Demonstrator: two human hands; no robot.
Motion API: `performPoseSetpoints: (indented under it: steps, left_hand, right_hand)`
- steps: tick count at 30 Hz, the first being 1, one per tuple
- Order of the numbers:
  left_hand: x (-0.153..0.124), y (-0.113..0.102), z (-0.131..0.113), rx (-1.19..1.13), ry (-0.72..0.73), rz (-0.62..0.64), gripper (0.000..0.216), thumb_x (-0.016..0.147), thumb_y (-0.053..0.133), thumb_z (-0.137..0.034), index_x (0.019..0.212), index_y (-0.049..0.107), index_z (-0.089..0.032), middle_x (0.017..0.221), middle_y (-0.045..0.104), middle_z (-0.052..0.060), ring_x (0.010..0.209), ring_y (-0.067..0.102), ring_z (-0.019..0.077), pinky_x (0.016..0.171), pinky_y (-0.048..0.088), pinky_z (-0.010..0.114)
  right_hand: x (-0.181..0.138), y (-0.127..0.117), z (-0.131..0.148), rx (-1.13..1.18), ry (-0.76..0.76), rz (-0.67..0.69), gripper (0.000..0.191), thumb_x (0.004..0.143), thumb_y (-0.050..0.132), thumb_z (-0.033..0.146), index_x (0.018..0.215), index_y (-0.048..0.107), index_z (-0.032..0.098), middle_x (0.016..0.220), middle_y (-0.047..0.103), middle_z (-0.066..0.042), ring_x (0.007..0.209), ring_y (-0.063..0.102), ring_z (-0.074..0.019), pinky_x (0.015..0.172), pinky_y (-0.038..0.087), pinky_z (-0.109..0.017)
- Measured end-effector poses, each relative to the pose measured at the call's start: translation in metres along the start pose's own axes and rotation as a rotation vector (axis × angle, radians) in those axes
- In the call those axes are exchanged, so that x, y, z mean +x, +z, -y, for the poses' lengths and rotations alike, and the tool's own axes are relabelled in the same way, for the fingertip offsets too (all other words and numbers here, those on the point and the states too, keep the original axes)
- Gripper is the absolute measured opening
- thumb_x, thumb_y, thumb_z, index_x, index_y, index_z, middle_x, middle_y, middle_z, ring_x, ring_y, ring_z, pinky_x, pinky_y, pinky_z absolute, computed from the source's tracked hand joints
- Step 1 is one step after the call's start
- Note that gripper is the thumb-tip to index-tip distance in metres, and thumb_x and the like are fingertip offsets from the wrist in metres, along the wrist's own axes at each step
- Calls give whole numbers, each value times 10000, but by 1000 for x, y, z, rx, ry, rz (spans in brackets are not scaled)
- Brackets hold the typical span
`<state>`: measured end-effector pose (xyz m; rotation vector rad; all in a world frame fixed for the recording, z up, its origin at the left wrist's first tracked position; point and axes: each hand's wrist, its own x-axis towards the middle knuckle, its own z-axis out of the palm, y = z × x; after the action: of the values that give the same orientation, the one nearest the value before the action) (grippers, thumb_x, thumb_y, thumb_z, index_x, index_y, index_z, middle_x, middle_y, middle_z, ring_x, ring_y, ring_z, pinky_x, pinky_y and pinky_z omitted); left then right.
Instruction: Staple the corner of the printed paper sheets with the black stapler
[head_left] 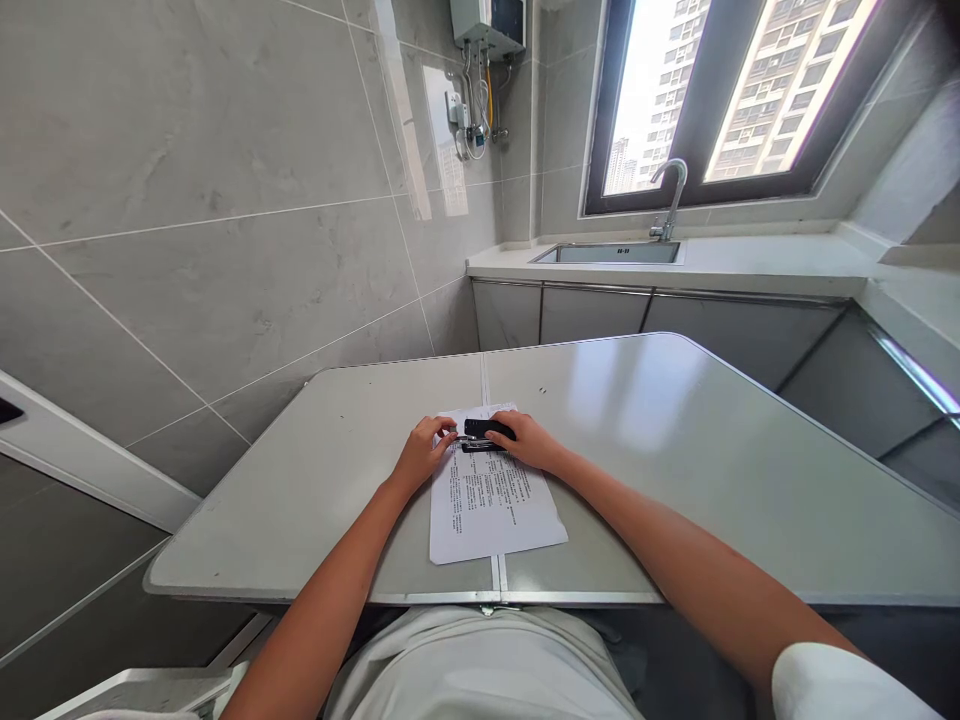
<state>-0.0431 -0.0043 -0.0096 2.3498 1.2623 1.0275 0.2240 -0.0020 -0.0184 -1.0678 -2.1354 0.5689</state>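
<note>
My right hand (519, 437) is closed around a black stapler (487, 430), which lies over the upper part of a printed sheet of paper (484, 520). The stapler's top arm is raised apart from its base, and the silvery metal rail between them shows. At the stapler's left end, the fingertips of my left hand (426, 450) are pinched together. A tiny silvery piece (453, 430) shows at those fingertips; it looks like a strip of staples, though it is very small here. Whether it touches the rail I cannot tell.
The paper rests on a pale folding table (300, 500) with a metal seam down its middle. Tiny dark specks (542, 390) lie beyond the paper. Farther off are a counter with a sink (611, 253), a faucet (673, 195), a window and a wall-mounted heater (487, 28).
</note>
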Motion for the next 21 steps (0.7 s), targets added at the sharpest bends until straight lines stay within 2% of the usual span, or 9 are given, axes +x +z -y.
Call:
performPoseSetpoints:
  steps: [5, 12, 19, 21]
  left_hand:
    - [2, 0, 1, -2, 9, 46, 99, 957, 668, -292, 977, 734, -222, 1077, 670, 75, 1080, 610, 247, 1018, 481, 436]
    - [1, 2, 0, -128, -33, 90, 106, 941, 667, -281, 1002, 716, -210, 1095, 635, 64, 931, 620, 186, 923, 520, 365]
    - [0, 3, 3, -103, -50, 110, 115, 937, 671, -282, 991, 745, -213, 1109, 657, 66, 946, 644, 188, 857, 530, 336]
    - [0, 1, 2, -93, -31, 126, 139, 943, 666, -285, 1041, 743, -222, 1107, 678, 60, 937, 650, 186, 863, 532, 340]
  right_hand:
    - [0, 1, -2, 1, 3, -2, 251, 1025, 539, 435, 936, 623, 215, 893, 676, -33, 851, 581, -199, 767, 426, -317]
    - [-1, 0, -1, -1, -6, -1, 249, 1025, 543, 423, 924, 625, 211, 882, 674, -33, 836, 577, -193, 759, 426, -310]
    - [0, 1, -1, 6, -2, -6, 242, 1019, 549, 424, 931, 631, 213, 888, 676, -33, 845, 582, -196, 758, 425, -310]
    - [-1, 1, -1, 10, -2, -6, 241, 1019, 549, 424, 927, 627, 214, 886, 675, -31, 841, 581, -194, 757, 424, -310]
